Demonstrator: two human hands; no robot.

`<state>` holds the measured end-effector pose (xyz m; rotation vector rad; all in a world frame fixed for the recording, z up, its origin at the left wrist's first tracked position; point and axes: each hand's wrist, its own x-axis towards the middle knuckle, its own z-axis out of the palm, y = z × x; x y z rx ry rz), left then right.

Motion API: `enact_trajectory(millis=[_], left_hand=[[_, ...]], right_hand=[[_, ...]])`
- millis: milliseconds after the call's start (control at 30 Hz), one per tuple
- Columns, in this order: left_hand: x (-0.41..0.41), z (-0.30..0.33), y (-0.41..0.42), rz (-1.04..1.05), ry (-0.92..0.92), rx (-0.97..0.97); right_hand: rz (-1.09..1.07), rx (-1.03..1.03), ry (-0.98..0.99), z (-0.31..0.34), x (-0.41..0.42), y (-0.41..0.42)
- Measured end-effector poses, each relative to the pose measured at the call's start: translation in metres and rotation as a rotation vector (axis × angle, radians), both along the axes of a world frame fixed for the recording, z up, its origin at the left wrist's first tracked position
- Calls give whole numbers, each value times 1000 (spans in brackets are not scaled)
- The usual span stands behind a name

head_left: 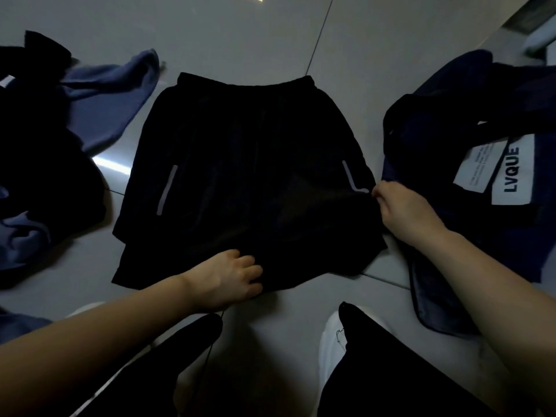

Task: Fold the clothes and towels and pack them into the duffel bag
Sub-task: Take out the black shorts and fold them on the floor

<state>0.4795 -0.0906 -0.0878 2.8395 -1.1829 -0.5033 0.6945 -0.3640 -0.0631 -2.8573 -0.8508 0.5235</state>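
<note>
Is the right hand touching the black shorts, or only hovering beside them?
Touching. The head view shows the right hand with its fingers pinching the right edge of the shorts, no gap between them.

The shorts (246, 176) in the middle are black, with a thin grey stripe low on each leg. The duffel bag (451, 139) to the right is dark navy with white labels, one printed "LVQUE" in dark letters. The heap of clothes (57, 139) to the left mixes black and slate blue. The floor (240, 34) is pale grey tile with thin dark joints.
</note>
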Motion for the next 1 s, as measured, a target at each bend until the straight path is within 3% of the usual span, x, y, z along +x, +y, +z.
enact_trajectory(millis=[67, 200, 300, 367, 533, 667, 867, 933, 1000], left_hand=[[-9, 4, 0, -37, 22, -34], [-1, 9, -22, 36, -94, -207], [19, 3, -49, 72, -121, -111], [36, -2, -52, 192, -73, 29], [49, -7, -10, 676, 56, 45], [48, -18, 23, 637, 214, 182], [59, -22, 20, 759, 307, 79], [63, -22, 18, 801, 331, 42], [66, -22, 18, 857, 374, -16]], right_hand=[[69, -86, 25, -6, -7, -8], [-8, -8, -127, -6, -32, -11], [55, -43, -28, 0, -45, -14], [64, -92, 103, 3, -63, -7], [8, -290, 201, -12, -111, 36], [-40, -84, 379, -16, -102, 54], [-4, 214, 430, 17, -81, 26], [175, 243, 247, 26, -81, 19], [537, 95, 19, 28, -97, 19]])
